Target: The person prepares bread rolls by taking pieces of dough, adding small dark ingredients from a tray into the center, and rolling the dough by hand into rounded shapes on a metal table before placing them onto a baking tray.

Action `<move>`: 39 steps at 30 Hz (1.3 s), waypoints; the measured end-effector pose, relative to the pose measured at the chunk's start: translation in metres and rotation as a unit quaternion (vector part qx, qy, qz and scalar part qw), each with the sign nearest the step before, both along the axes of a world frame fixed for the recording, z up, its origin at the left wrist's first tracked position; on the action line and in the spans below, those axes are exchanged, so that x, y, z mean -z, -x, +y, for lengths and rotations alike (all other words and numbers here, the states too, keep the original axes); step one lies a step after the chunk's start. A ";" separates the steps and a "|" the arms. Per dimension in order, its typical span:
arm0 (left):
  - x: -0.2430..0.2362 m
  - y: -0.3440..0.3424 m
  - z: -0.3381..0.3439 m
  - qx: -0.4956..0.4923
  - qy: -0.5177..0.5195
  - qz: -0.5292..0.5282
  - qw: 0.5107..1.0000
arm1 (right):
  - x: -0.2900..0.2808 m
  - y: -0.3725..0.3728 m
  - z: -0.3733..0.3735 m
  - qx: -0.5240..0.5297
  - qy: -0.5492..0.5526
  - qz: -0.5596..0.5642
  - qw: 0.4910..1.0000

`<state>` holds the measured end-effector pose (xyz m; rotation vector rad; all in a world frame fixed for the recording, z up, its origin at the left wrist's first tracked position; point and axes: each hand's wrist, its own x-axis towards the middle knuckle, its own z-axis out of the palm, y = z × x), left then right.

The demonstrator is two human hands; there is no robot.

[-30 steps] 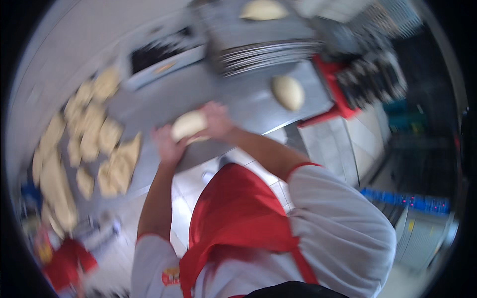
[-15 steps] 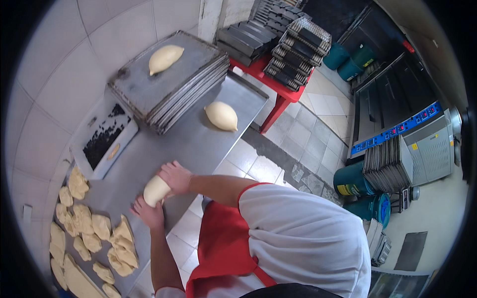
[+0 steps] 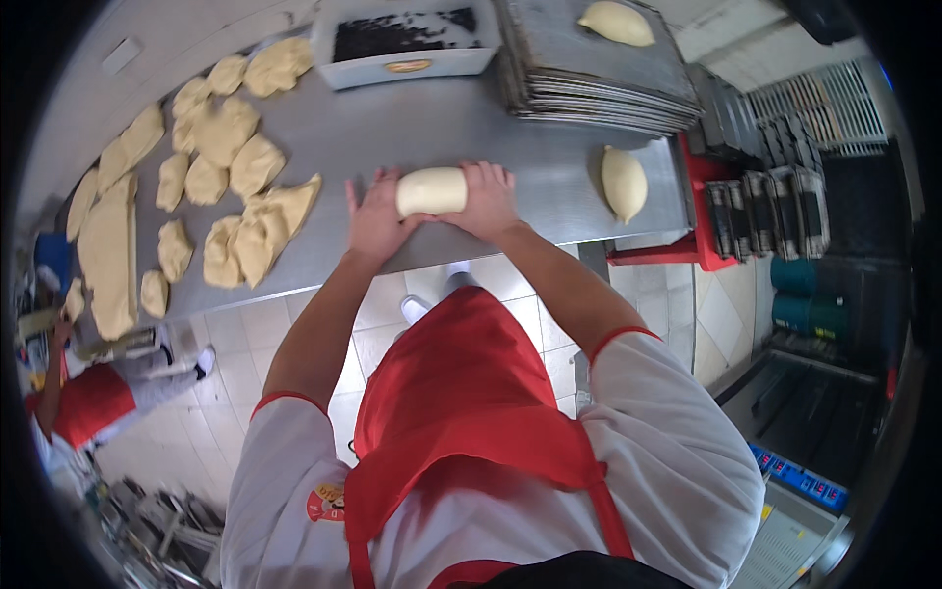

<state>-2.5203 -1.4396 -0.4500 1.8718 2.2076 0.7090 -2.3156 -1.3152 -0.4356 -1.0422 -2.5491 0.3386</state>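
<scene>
A smooth, pale roll of dough lies on the metal table between my two hands, near the front edge. My left hand cups its left end, the thumb along the near side. On the right end, my right hand is wrapped round it, fingers over the far side and thumb below. The thumbs nearly meet beneath the roll. A shaped dough piece with pointed ends rests further right on the table. Another pointed dough piece sits on the stacked baking trays.
Torn dough lumps and a long dough slab cover the table's left. A white tub of dark bits stands at the back. Loaf tins rest on a red table at right. A co-worker's red garment shows at far left.
The view has swung round, so the table now runs across the top. Both hands stay on the same dough roll, which now lies level between them. A co-worker has come into view.
</scene>
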 end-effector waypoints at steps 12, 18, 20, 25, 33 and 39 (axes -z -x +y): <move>-0.009 -0.040 -0.025 -0.077 -0.013 -0.175 0.982 | 0.013 -0.013 -0.037 0.014 0.060 0.096 0.993; -0.008 -0.107 -0.049 -0.113 -0.133 -0.729 0.662 | -0.005 -0.016 -0.059 0.075 0.616 0.525 0.582; -0.011 -0.118 -0.038 -0.127 -0.120 -0.741 0.649 | -0.011 -0.012 -0.051 0.047 0.643 0.545 0.536; -0.018 -0.096 -0.020 -0.060 -0.186 -0.608 0.769 | -0.019 -0.016 -0.020 -0.021 0.597 0.482 0.642; 0.001 -0.084 -0.001 -0.099 -0.250 -0.326 0.906 | -0.002 -0.020 -0.016 -0.043 0.191 0.312 0.930; 0.021 -0.102 0.033 -0.163 -0.316 -0.335 0.873 | 0.022 0.008 -0.024 -0.057 0.117 0.360 0.924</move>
